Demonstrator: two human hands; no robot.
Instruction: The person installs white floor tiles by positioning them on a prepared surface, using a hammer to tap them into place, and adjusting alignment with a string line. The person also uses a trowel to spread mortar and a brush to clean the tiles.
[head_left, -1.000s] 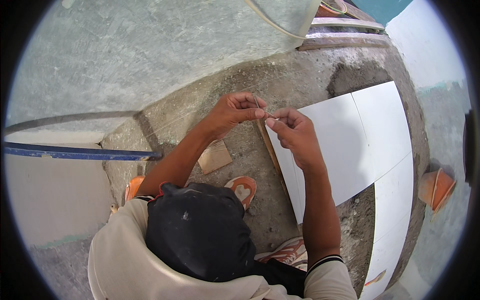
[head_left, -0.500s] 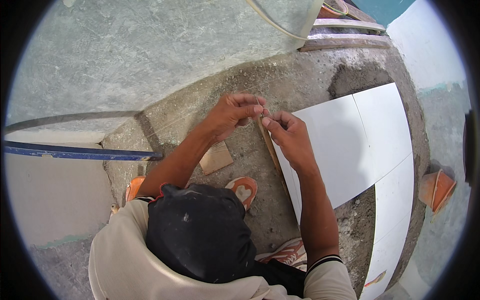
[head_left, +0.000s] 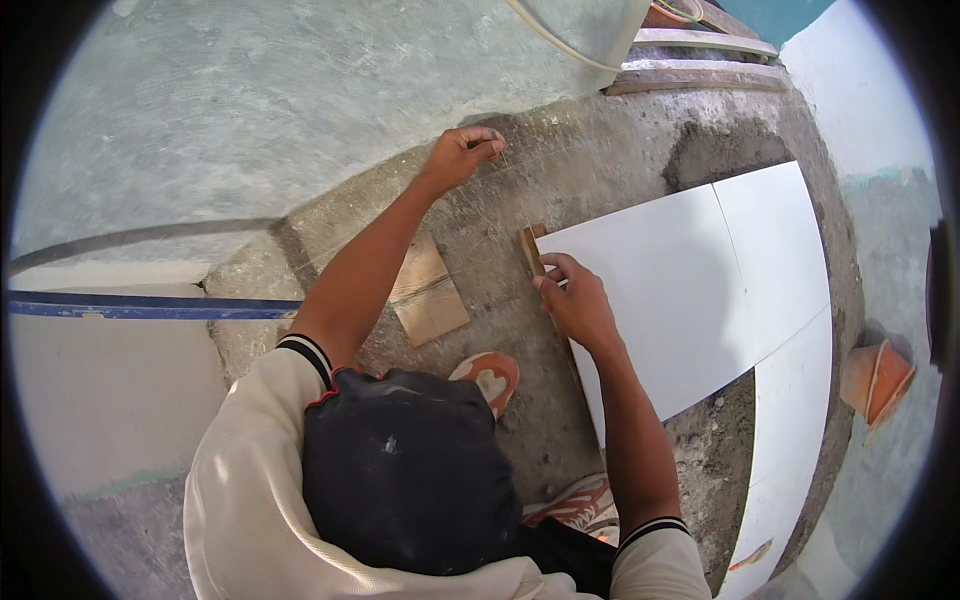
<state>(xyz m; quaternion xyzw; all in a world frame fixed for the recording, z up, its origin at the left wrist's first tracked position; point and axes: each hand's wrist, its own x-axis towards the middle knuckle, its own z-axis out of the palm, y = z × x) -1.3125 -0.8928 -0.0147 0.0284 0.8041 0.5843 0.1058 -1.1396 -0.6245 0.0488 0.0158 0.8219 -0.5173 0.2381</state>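
My left hand [head_left: 464, 158] is stretched out over the bare floor near the grey wall, thumb and forefinger pinched on what looks like a thin string. The string is too fine to follow clearly. Beside the white tile [head_left: 660, 290], my right hand [head_left: 578, 305] has its fingers curled at a narrow wooden strip [head_left: 532, 250] along the tile's left edge. Its thumb and forefinger appear to grip the strip; the palm hides part of it. A flat tan piece of board [head_left: 430, 300] lies on the floor between my forearms.
More white tiles [head_left: 790, 400] adjoin at the right. A blue straight bar [head_left: 160, 305] reaches in from the left. An orange bucket [head_left: 876, 380] stands by the right wall. Wooden planks [head_left: 700, 75] lie at the far end, and dark mortar [head_left: 725, 150] is spread behind the tile.
My hands, close together above the strip before, have parted. The left went away toward the grey wall; the right came down nearer me, to the strip.
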